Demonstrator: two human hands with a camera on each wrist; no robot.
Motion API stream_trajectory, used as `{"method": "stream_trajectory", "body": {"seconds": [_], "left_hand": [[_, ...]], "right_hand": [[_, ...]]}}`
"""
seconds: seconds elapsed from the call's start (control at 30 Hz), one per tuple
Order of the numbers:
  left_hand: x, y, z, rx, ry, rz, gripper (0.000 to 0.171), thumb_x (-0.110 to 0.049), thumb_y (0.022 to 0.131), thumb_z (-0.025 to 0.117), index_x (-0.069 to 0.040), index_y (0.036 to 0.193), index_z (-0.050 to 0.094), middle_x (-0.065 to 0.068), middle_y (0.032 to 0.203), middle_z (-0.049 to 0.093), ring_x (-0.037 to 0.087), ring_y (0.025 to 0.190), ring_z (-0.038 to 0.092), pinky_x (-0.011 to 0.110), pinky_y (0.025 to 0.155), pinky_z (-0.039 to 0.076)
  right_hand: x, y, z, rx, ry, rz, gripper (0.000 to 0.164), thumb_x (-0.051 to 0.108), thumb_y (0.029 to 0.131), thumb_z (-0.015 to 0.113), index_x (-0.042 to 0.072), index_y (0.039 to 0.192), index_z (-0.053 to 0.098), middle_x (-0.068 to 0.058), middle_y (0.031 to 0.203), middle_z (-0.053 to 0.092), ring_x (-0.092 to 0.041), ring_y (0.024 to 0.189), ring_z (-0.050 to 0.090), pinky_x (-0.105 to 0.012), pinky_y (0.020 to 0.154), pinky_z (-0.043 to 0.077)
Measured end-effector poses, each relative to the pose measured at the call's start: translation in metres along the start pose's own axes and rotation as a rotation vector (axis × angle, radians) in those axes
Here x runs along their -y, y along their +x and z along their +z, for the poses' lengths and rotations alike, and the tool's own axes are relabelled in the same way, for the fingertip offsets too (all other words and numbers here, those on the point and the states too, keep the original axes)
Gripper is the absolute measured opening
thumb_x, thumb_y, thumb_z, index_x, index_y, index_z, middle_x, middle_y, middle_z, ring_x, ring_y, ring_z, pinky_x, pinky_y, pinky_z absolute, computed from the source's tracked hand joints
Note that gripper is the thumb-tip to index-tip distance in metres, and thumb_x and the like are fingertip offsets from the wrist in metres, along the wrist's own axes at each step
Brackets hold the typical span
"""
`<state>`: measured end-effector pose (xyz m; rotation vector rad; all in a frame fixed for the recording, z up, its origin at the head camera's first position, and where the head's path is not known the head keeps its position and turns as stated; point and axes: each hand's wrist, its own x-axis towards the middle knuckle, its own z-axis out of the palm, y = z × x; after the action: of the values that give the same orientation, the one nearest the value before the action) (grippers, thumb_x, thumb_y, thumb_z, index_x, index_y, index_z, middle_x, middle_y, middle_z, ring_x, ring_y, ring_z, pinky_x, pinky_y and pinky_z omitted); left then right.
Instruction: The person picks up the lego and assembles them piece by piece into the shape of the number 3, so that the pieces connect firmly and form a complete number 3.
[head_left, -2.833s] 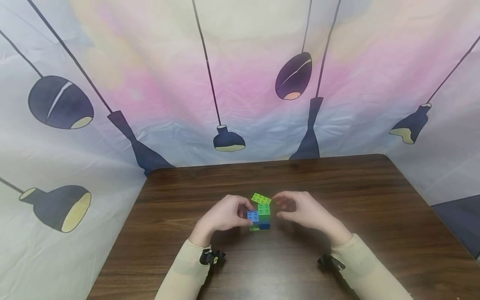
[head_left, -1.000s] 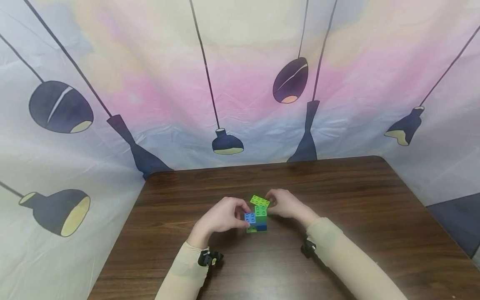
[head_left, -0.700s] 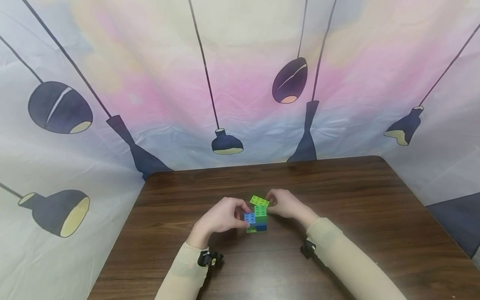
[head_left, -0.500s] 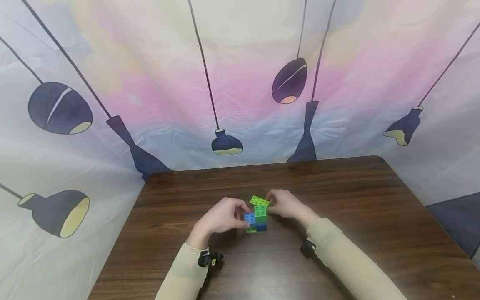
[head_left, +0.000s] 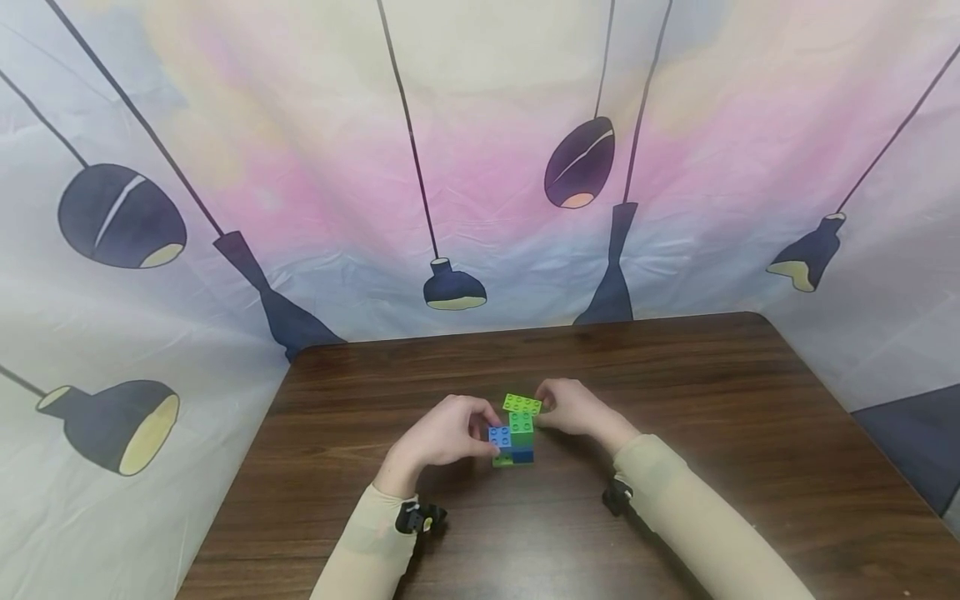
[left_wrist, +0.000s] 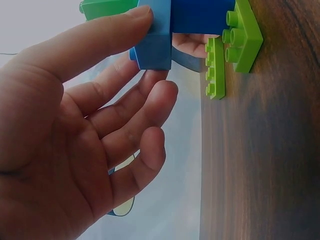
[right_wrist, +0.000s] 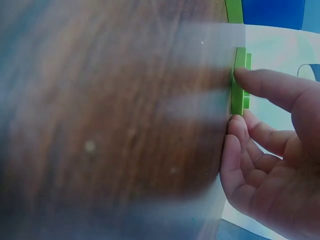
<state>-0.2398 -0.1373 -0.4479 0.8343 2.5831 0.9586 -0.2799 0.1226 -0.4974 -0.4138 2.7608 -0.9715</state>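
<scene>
A small stack of toy building bricks stands on the table. It has a light blue brick (head_left: 499, 437), a green brick (head_left: 521, 423), a dark blue brick (left_wrist: 202, 17) and a lime-green plate at the bottom (left_wrist: 247, 40). My left hand (head_left: 448, 429) pinches the light blue brick between thumb and fingers, its lower fingers loosely bent. Just behind the stack a second lime-green plate (head_left: 521, 403) lies on the tabletop, studs up. My right hand (head_left: 573, 407) pinches its right end, with the thumb on one side and a finger at the end in the right wrist view.
The dark wooden table (head_left: 375, 367) carries the stack near its middle. Behind it hangs a cloth backdrop (head_left: 495, 167) printed with lamps. Black wrist cameras are strapped to the left sleeve (head_left: 371, 533) and the right sleeve (head_left: 697, 508).
Since the earliest frame my right hand has moved left onto the loose lime-green plate. In the last half second that plate has turned slightly and shifted right. My left hand keeps its hold.
</scene>
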Motion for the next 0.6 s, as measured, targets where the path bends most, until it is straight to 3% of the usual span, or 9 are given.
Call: {"method": "stream_trajectory", "body": {"seconds": [0.6], "left_hand": [[0.0003,0.0007,0.0011,-0.002,-0.002,-0.002,0.027,-0.016,0.087,0.091,-0.011,0.11,0.077,-0.005,0.086,0.068,0.014,0.069,0.06,0.029,0.059,0.049]], "right_hand": [[-0.008,0.0012,-0.001,-0.004,0.002,-0.02,0.038,0.02,0.085,0.089,0.005,0.115,0.073,-0.003,0.098,0.069,-0.019,0.091,0.064,-0.043,0.084,0.056]]}}
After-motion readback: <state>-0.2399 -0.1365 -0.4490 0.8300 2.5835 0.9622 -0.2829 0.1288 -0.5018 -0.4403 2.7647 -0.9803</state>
